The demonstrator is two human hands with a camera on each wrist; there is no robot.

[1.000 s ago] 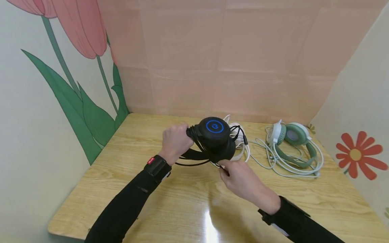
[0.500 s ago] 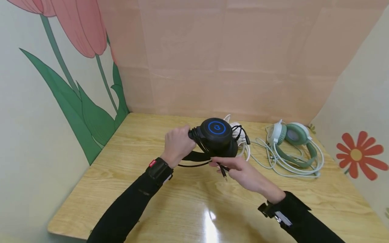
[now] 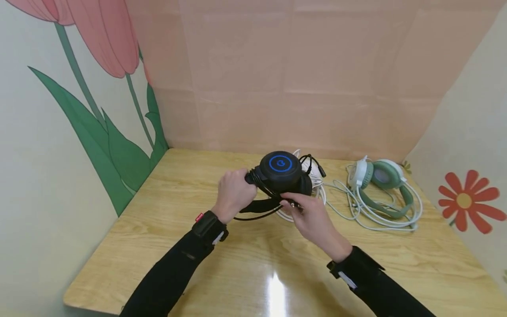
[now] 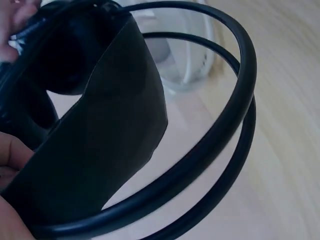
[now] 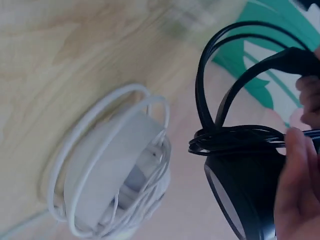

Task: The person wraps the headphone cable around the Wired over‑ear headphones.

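Note:
Black over-ear headphones (image 3: 281, 169) with a blue ring on the ear cup are held above the table. My left hand (image 3: 235, 193) grips them at the left, by the headband (image 4: 110, 115). Black cable (image 5: 235, 137) is wound several times around the headphones beside the ear cup. With curled fingers my right hand (image 3: 317, 222) pinches the cable's plug end (image 3: 294, 204) just below the cups. Another loose cable end (image 3: 321, 171) sticks out behind the cup. White headphones (image 5: 112, 160) with their cord wrapped round them lie behind, partly hidden in the head view.
Green and white headphones (image 3: 384, 174) lie at the table's right, their pale cord coiled around them. A thin cord runs from there toward the white headphones. The wooden table (image 3: 158, 246) meets a pink-covered back wall (image 3: 293, 79) and painted side walls.
The plug end hung below my right hand half a second ago; now it is up between the fingers. That hand has risen slightly. My left hand keeps its grip, shifting a little right.

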